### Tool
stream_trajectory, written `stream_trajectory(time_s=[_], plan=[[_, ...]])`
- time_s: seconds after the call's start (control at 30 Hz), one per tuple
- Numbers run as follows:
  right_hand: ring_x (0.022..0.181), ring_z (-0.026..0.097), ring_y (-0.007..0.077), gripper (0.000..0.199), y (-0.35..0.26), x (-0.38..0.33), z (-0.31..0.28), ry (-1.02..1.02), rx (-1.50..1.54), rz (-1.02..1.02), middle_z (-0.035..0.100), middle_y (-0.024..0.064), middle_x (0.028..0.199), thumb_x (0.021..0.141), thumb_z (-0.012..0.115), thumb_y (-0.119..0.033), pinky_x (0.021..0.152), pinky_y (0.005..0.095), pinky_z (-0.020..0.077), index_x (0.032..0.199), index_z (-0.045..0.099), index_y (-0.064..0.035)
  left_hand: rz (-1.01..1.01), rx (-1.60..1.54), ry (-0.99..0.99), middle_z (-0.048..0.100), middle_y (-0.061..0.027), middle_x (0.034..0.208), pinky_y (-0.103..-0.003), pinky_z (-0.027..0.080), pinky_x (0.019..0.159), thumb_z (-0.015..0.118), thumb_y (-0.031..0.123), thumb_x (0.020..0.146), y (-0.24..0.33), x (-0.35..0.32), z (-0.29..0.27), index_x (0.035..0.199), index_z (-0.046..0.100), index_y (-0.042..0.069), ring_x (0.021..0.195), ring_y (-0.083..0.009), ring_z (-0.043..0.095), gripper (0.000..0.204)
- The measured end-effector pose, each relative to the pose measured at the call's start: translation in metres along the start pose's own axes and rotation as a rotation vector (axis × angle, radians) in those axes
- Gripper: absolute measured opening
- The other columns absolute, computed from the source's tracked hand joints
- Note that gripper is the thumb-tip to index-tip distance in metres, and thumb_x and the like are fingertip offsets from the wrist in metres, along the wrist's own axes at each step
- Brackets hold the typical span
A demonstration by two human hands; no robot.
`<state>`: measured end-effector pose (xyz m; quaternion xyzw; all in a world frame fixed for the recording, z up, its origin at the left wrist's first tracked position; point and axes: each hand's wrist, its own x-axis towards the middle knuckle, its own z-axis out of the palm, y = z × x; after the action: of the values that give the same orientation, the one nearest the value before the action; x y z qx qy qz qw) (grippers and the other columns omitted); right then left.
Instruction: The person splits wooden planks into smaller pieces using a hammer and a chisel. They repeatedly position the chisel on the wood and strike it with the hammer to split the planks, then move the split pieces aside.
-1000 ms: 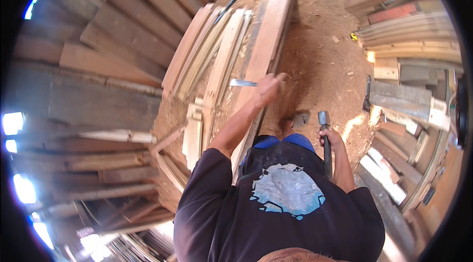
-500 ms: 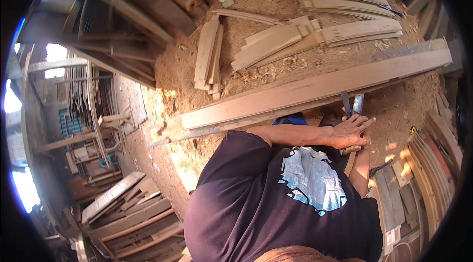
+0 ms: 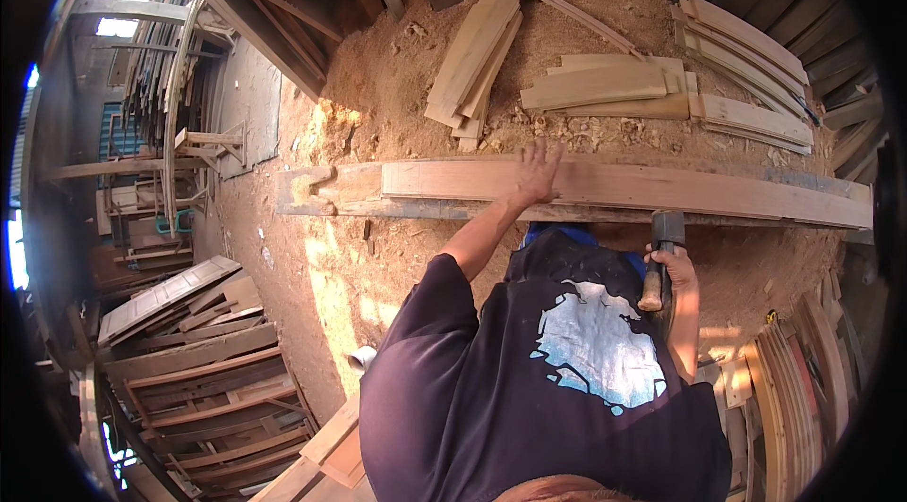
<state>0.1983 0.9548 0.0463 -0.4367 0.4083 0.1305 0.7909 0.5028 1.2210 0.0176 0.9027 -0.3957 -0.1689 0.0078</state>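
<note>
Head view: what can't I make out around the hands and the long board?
Head view: whether the left hand presses the long board; its fingers are blurred.
Head view: the far end of the wooden-handled tool, lost at the right hand and hammer.
Head view: the long board's underside, hidden by its top face.
Head view: the near ends of the lower-left boards, cut off by the lower edge.

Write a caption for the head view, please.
Left hand spread over a long plank, right hand gripping tools, wood shavings beyond.
</note>
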Motion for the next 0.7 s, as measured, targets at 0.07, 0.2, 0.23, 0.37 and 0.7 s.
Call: stream_trajectory(time_s=[0.07,0.2,0.23,0.37,0.7], plan=[[0.072,0.067,0.0209,0.028,0.012,-0.003,-0.004,-0.010,-0.045,0.027,0.070,0.0118,0.081,0.074,0.071,-0.010,0.067,0.0327,0.0560,0.099,0.067,0.0023,-0.112,0.091,-0.114,0.026,-0.0318,0.154,-0.062,0.027,0.110,0.089,0.047,0.062,-0.038,-0.020,0.000,0.159,0.014,0.022,0.136,-0.0481,0.033,0.125],[0.069,0.067,0.0210,0.023,0.050,-0.011,-0.014,0.054,-0.152,0.103,0.070,0.0115,0.080,0.073,0.070,-0.009,0.065,0.0340,0.0554,0.093,0.067,0.0010,-0.220,0.166,-0.247,0.033,-0.0336,0.149,-0.064,0.024,0.111,0.090,0.042,0.062,-0.070,-0.035,0.014,0.159,0.010,0.018,0.136,-0.0489,0.033,0.128],[0.069,0.067,0.0214,0.021,0.069,-0.009,-0.023,0.076,-0.193,0.136,0.070,0.0115,0.080,0.072,0.070,-0.010,0.066,0.0348,0.0552,0.091,0.067,0.0001,-0.244,0.173,-0.233,0.035,-0.0339,0.148,-0.064,0.024,0.111,0.090,0.041,0.062,-0.072,-0.039,0.027,0.159,0.010,0.017,0.136,-0.0490,0.033,0.128],[0.068,0.067,0.0229,0.017,0.162,-0.014,-0.057,0.217,-0.253,0.248,0.067,0.0105,0.074,0.072,0.070,-0.012,0.064,0.0374,0.0545,0.085,0.065,-0.0025,-0.221,0.236,-0.241,0.037,-0.0329,0.148,-0.061,0.026,0.111,0.093,0.044,0.056,-0.065,-0.032,0.023,0.158,0.015,0.016,0.137,-0.0462,0.037,0.132],[0.058,0.065,0.0263,0.018,0.253,-0.090,0.041,0.600,0.079,0.339,0.067,0.0114,0.072,0.073,0.071,-0.013,0.055,0.0393,0.0537,0.087,0.066,-0.0021,-0.040,0.186,-0.278,0.044,-0.0277,0.143,-0.059,0.027,0.111,0.087,0.059,0.056,-0.082,-0.060,0.007,0.159,0.015,0.017,0.135,-0.0420,0.040,0.133]])
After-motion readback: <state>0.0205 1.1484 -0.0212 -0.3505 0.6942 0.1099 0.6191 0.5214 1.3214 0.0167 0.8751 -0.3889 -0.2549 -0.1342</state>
